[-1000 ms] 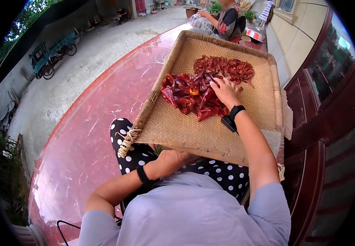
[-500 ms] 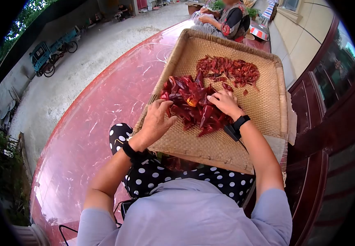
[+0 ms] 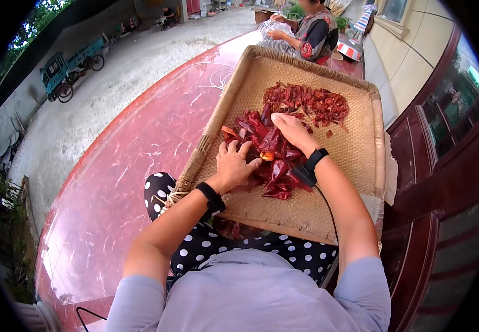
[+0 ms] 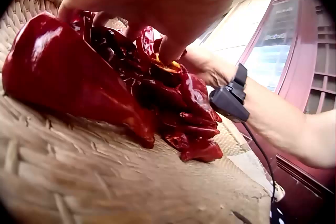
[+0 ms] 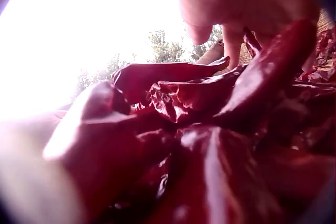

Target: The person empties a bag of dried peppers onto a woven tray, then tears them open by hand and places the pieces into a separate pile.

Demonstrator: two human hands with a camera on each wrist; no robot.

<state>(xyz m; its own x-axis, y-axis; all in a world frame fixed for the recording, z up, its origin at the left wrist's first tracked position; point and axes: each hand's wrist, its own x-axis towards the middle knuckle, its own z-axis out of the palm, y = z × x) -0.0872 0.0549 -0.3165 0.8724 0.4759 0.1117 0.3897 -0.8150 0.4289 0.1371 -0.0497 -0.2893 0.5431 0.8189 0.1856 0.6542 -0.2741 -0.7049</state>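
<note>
A pile of large dried red chili peppers (image 3: pixel 272 143) lies just toward 9 o'clock of the middle of a woven tray (image 3: pixel 356 146). At the pile's 8 o'clock edge, the left hand (image 3: pixel 232 167) has its fingers spread, fingertips bent down among the pods. The right hand (image 3: pixel 294 133) reaches over the pile from its 2 o'clock side, fingers extended and held close together. Near the tray's 12 o'clock side lie chopped chili pieces (image 3: pixel 322 105). Polka-dot trousers (image 3: pixel 300 243) show at 6 o'clock; another person (image 3: pixel 319 36) sits beyond the tray at 12.
</note>
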